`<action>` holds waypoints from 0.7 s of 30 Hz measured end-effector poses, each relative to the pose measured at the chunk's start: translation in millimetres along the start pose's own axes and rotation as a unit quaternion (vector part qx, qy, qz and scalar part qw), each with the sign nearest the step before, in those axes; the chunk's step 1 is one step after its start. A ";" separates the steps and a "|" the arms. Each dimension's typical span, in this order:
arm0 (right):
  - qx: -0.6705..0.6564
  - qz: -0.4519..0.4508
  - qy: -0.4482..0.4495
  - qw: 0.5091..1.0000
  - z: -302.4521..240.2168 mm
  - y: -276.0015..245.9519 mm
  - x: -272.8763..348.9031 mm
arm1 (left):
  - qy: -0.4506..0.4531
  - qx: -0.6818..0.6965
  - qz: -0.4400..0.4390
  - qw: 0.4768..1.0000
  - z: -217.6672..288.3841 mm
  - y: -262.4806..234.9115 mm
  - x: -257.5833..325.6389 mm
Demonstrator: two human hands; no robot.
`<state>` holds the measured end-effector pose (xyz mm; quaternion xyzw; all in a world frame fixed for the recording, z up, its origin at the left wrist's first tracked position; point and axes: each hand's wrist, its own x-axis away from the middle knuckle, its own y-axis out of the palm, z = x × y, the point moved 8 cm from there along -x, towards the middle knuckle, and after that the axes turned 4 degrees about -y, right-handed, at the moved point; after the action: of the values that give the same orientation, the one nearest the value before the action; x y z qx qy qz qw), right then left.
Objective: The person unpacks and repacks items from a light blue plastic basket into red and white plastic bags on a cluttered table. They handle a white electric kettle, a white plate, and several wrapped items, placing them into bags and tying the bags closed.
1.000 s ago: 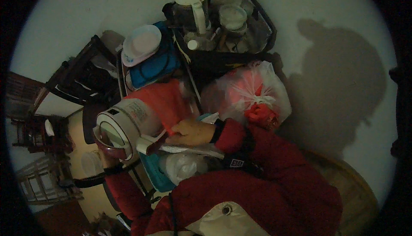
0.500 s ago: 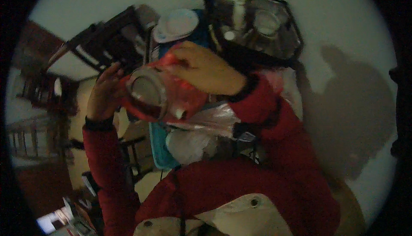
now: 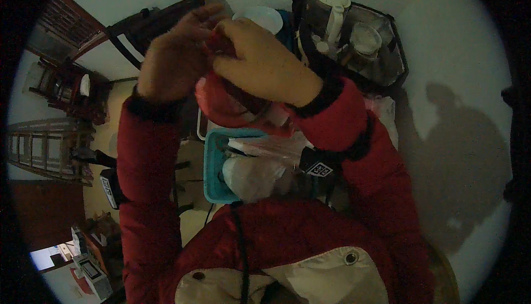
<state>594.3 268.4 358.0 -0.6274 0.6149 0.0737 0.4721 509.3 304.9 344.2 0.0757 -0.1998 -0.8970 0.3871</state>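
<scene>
A red plastic bag (image 3: pixel 224 105) with something rounded inside hangs below my two hands, above the things on the table. My right hand (image 3: pixel 268 63) is closed round the bag's gathered top, where a bit of red shows between the fingers. My left hand (image 3: pixel 174 58) meets it from the left at the same gathered plastic. Its fingers are blurred and bent toward the right hand, and they seem to pinch the bag. What the bag holds is mostly hidden by the plastic and my hands.
Below the bag stands a turquoise basket (image 3: pixel 213 177) with a pale plastic bag (image 3: pixel 251 177) in it. A black-rimmed tray (image 3: pixel 401 55) at the back right holds a white-lidded jug (image 3: pixel 334 14) and a glass bowl (image 3: pixel 365 40). Behind my hands is a white plate (image 3: pixel 260 17); a wall (image 3: pixel 459 72) rises at the right.
Both hands have moved up and away, and the left has come over to the right. The red bag has turned, so the round grey end no longer shows.
</scene>
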 end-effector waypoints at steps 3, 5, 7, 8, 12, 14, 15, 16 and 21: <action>0.041 0.041 -0.060 0.997 -6.6 4.8 11.6 | -0.017 0.023 -0.002 1.000 -9.9 -4.2 2.4; 0.082 0.045 -0.037 0.995 -6.1 18.0 21.6 | -0.004 0.026 0.009 1.000 -13.4 -10.6 5.3; 0.141 0.013 0.041 0.989 -0.1 38.9 31.0 | 0.039 0.022 -0.005 0.999 -7.7 -13.0 8.0; 0.066 0.068 0.025 0.995 -2.9 36.9 33.9 | 0.068 0.010 -0.059 0.996 -5.2 -4.8 12.8; 0.012 0.075 0.050 0.996 6.6 55.1 32.0 | 0.102 -0.208 0.051 0.971 -9.1 -13.0 19.2; -0.086 0.076 0.080 0.990 15.4 58.6 27.6 | 0.143 -0.302 0.059 0.941 -2.8 -8.6 34.2; -0.113 0.086 0.098 0.985 19.2 56.6 25.4 | 0.131 -0.285 0.063 0.947 -4.3 -11.4 40.5; -0.151 0.118 0.084 0.978 17.5 50.6 23.5 | 0.120 -0.293 0.060 0.946 -5.3 -14.2 47.3; -0.184 0.169 0.057 0.967 3.6 17.0 13.9 | 0.142 -0.340 0.108 0.923 -43.5 -40.2 53.9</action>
<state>585.1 264.6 338.2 -0.5932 0.7140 0.2283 0.2935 458.0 277.8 288.9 0.0445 0.1670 -0.8435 0.5086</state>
